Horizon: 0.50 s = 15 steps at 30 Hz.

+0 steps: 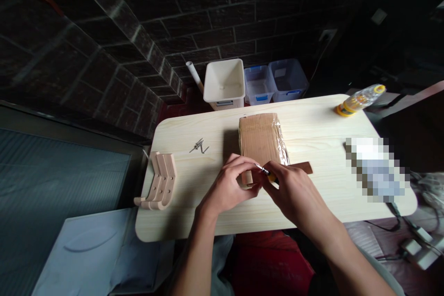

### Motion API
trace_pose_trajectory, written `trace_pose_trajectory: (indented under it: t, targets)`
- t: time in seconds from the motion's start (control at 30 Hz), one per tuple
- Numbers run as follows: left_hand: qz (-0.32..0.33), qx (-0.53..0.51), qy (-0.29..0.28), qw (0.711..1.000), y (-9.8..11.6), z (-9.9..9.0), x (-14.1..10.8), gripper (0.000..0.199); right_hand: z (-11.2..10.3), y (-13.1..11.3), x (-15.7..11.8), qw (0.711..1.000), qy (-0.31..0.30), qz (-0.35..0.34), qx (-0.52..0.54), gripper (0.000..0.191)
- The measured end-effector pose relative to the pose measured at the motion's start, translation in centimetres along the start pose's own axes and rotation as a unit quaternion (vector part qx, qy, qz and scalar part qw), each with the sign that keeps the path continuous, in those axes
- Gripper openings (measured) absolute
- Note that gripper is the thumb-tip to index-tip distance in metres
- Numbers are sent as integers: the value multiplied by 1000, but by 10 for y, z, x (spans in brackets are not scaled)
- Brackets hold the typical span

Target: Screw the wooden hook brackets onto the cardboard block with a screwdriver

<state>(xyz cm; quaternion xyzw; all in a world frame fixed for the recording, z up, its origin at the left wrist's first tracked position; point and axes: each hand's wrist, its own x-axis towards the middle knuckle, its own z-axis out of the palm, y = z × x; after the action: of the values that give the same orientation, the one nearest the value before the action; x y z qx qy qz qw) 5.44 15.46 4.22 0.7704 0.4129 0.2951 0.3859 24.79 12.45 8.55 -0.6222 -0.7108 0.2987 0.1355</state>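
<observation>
My right hand (291, 187) is closed around a screwdriver (265, 171) with a yellow and black handle; its metal shaft points left. My left hand (231, 182) curls beside the screwdriver's tip, fingers bent in, and whatever it pinches is too small or hidden to make out. Beneath both hands lies a brown wooden piece (304, 167), its right end sticking out past my right hand. Just beyond my fingers sits a cardboard box (260, 136) wrapped in clear tape. Several dark screws (199, 145) lie loose to the left.
Curved wooden pieces (162, 180) with holes stand at the table's left edge. A clear bottle with yellow ends (360, 100) is at the back right, a blurred-out device (376, 171) nearer. Behind the table (208, 212) stand a white bin (225, 81) and clear tubs (258, 84).
</observation>
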Motion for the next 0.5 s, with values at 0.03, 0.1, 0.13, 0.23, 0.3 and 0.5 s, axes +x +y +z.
trace_pose_trajectory:
  t: [0.03,0.1,0.13,0.23,0.3,0.5]
  targets:
    - [1,-2,4,1000,0,0,0,34,0,0,0,1000,0,-2,1,17]
    - [1,4,16,1000,-1,0,-1,35,1,0,0,1000,-1,-9,2,17]
    - [1,11,21,1000,-2,1,-1,34,1,0,0,1000,-1,-13,3,16]
    - [5,37,34,999,-6,2,-2,30,4,1,1,999,2,-31,6,13]
    - [8,49,39,998,-7,3,-2,26,6,2,3,999,3,-37,9,12]
    - [13,59,26,998,-11,1,-2,25,9,5,5,998,5,-52,26,12]
